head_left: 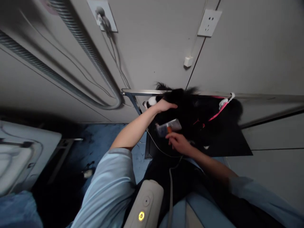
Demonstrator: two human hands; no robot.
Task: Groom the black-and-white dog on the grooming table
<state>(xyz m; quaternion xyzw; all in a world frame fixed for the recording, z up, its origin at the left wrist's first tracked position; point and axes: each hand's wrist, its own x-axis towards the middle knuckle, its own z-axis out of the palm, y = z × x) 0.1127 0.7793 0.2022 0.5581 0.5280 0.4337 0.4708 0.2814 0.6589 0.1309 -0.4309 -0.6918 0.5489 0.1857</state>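
Observation:
A black dog with a white muzzle (152,100) is on a black table (228,147) against the wall, its head to the left. My left hand (163,106) holds the dog behind its muzzle, the fingers partly sunk in dark fur. Just below, my right hand (180,143) is closed on the orange handle of a slicker brush (175,124). The brush's flat, pale head is blurred and close to the dog's front. A pink cord (219,112) runs from the dog's body to a white tie on the metal rail.
A metal rail (147,91) runs along the table's back edge. A pale device (148,202) with a lit yellow button is close to my body, beside a white cable (171,183). Grey corrugated hoses (95,53) hang at left. Wall sockets (210,22) sit above.

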